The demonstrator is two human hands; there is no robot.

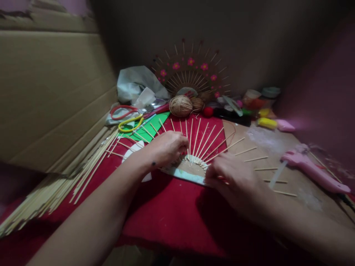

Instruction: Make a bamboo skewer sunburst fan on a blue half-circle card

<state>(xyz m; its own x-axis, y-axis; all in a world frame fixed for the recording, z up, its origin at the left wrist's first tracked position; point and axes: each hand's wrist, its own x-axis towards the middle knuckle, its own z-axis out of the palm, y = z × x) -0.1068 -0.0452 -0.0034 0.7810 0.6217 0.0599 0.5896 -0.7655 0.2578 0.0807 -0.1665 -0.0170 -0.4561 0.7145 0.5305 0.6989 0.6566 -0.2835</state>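
Note:
A half-round cardboard base [191, 170] with a pale blue edge lies on red cloth, and thin wooden sticks [199, 138] fan out from its curved rim. My left hand [169, 147] rests over the left part of the fan, fingers curled and pinched near the sticks; what they grip is hidden. At the right end of the base my right hand [229, 171] is closed, with a small red bit showing by its fingers. It covers some stick bases, and I cannot make out what it holds.
Loose sticks [91, 166] lie at left beside a cardboard wall [55, 99]. Scissors [129, 123], a twine ball [181, 105] and a flowered fan-shaped piece [190, 66] are behind. A pink glue gun [310, 168] lies right, near yellow and pink clay-like pieces [267, 123].

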